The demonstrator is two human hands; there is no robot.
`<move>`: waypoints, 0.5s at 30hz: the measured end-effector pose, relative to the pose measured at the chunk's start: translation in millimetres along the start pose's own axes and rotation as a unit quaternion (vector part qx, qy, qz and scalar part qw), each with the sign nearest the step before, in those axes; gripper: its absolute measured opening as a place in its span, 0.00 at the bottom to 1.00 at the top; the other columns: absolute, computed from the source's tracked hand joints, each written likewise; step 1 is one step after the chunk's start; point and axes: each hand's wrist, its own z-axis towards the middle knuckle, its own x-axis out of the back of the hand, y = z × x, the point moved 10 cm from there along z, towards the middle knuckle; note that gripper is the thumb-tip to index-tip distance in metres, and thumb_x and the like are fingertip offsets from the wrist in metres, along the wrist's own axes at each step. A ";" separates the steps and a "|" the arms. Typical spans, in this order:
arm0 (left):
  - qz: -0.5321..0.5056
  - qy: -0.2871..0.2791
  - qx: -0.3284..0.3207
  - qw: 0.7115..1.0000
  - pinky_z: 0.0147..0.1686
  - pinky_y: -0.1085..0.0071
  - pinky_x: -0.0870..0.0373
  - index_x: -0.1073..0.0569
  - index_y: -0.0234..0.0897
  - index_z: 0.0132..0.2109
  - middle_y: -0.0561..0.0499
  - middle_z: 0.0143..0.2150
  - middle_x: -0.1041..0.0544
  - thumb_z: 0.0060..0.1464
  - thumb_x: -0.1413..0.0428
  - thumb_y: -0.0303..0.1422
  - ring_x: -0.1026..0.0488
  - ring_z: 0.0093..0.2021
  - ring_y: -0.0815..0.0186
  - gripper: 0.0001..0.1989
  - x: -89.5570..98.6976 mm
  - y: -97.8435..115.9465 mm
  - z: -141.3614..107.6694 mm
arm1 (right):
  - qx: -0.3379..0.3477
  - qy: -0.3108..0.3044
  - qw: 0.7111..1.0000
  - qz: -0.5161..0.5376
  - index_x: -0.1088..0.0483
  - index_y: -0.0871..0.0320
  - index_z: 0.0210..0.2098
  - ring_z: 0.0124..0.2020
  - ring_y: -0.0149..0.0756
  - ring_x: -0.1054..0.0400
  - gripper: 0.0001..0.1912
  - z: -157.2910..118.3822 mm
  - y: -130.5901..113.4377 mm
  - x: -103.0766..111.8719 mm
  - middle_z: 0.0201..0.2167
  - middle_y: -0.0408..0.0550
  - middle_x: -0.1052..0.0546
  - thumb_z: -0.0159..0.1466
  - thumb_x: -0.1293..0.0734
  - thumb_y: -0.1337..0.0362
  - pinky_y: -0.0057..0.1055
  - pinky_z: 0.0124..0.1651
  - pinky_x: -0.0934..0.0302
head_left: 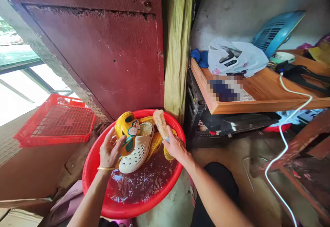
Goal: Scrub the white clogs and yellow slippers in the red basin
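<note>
My left hand (111, 148) is closed around a small yellow clog (127, 132) with a cartoon patch on it, held up over the left side of a red basin (90, 179). In my right hand (174, 145) is a scrub brush (160, 123), its pale bristles pointing up and away from me near the basin's far rim. Between my hands a cream clog with holes (138, 151) lies tilted in the basin. Yellow footwear with ridged soles (154, 146) rests behind and beside it. Murky water (144, 185) fills the basin's front part.
A red door (103, 58) and a yellowish post (176, 48) stand behind the basin. At left sits a red plastic crate (56, 117). On the right, a wooden tabletop (268, 89) carries a plastic bag (234, 57) and blue fan (278, 31); a white cable (283, 134) hangs down.
</note>
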 end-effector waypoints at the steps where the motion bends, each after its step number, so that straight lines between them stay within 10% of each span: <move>1: 0.049 0.004 -0.023 0.999 0.47 0.63 0.26 0.34 0.41 0.65 0.46 0.49 0.20 0.48 0.36 0.47 0.22 0.47 0.55 0.39 0.1 -0.9 7.6 | -0.012 0.016 1.000 0.017 0.61 0.59 0.76 0.51 0.46 0.24 0.43 3.6 3.9 6.7 0.56 0.58 0.22 0.69 0.36 0.60 0.37 0.54 0.33; 8: 0.352 0.122 -0.150 0.916 0.55 0.53 0.33 0.24 0.39 0.45 0.41 0.43 0.23 0.62 0.51 0.44 0.28 0.53 0.49 0.16 5.2 2.2 18.3 | -0.046 0.076 0.991 0.100 0.55 0.60 0.75 0.60 0.46 0.30 0.41 8.2 21.8 30.1 0.63 0.58 0.28 0.68 0.35 0.61 0.36 0.59 0.35; 11: 0.377 0.072 -0.120 0.915 0.52 0.52 0.31 0.25 0.40 0.49 0.41 0.43 0.23 0.63 0.53 0.46 0.26 0.50 0.48 0.19 -8.5 -3.7 12.2 | -0.051 0.073 0.990 0.108 0.53 0.58 0.74 0.60 0.45 0.30 0.38 8.8 22.5 31.2 0.66 0.55 0.31 0.69 0.35 0.61 0.36 0.60 0.35; 15: 0.386 -0.053 -0.185 0.902 0.64 0.46 0.40 0.40 0.35 0.69 0.30 0.70 0.38 0.58 0.45 0.50 0.41 0.69 0.40 0.38 -48.6 0.5 -10.7 | -0.053 0.048 0.989 0.126 0.54 0.55 0.75 0.54 0.44 0.26 0.38 10.1 18.4 30.0 0.62 0.53 0.27 0.69 0.37 0.60 0.36 0.55 0.31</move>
